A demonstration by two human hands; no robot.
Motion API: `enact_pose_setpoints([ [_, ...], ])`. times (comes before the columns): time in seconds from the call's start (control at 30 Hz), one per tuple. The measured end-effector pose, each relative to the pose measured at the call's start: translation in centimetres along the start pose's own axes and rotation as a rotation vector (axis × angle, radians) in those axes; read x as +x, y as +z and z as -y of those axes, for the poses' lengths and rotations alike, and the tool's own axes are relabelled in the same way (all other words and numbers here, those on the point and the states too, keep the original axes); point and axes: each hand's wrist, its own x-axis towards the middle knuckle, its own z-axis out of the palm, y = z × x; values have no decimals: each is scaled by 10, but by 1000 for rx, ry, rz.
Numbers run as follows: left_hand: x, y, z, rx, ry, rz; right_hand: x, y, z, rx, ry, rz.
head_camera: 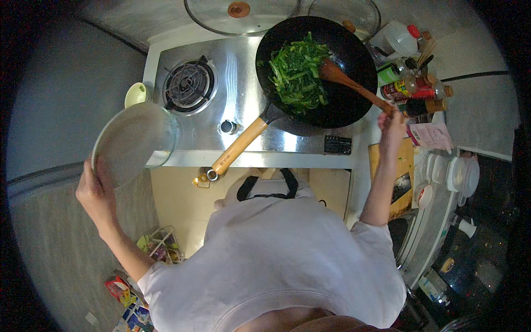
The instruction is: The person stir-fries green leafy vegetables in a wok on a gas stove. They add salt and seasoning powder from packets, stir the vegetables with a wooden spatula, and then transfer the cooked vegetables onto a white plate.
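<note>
My left hand [96, 182] grips the rim of a clear glass bowl [128, 143], tilted on its side at the left of the stove. The handle end of a wooden spatula [352, 86] is in my right hand [391, 120], and its blade rests against chopped leafy greens [298, 72]. Those greens lie in the left part of a black wok [348, 103] on the right side of a steel gas stove [244, 74]. The wok's wooden handle [240, 145] points toward my body, with neither hand on it. My left fingers are partly seen through the glass.
An uncovered burner [189, 86] is at the left, beside a small pale green bowl [136, 94]. Glass lids [274, 25] stand behind the wok. Several bottles [400, 89] crowd its right side. Nearer me are a cutting board [404, 166] with a cleaver [401, 186] and plastic containers [454, 174].
</note>
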Motion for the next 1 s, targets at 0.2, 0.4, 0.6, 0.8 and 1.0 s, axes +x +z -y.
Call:
enact_pose_setpoints([
  [0.2,-7,-15,17,217,-19,-93,-26,9,-14,-7,-12,63],
  [0.4,-20,2,35,76,-305,-156,-77,41,-25,69,62,53],
  [0.6,-24,31,76,-672,-678,-302,-97,48,-44,288,194,3],
  [0.8,-24,52,70,-1273,-897,-254,-109,48,-45,485,285,-32],
  [1.0,-12,55,15,-1524,-1012,-152,-126,33,-26,472,244,-86],
])
